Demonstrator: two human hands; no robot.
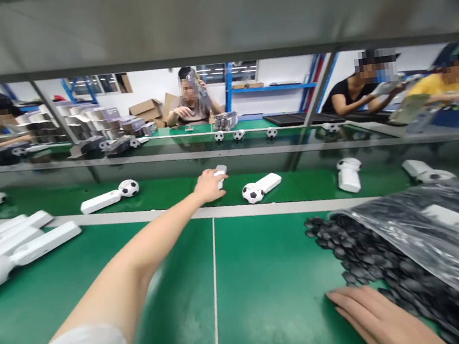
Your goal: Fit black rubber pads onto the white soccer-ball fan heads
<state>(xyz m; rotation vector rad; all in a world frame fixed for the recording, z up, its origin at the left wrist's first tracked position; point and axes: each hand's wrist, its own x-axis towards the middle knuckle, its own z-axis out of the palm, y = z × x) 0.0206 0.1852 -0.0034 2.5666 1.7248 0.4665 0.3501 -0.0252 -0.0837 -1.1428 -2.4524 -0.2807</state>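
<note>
My left hand (209,186) reaches out over the far green strip, fingers closed around a white handle piece (221,170); the hand hides the rest of it. Just to its right lies a white handle with a black-and-white football head (253,192). Another football-headed piece (128,188) rests to the left. My right hand (378,315) is low on the green table with its fingers stretched out. Beside it spreads a heap of small black flat pieces (358,251), partly spilling from a clear plastic bag (421,222).
Several white football-headed pieces (47,242) are piled at the left. More stand on the strip at right, including one upright-looking piece (349,176). A grey ledge (283,208) divides table and strip. Opposite, several people work near stacked boxes (95,121). A grey shelf (196,21) hangs overhead.
</note>
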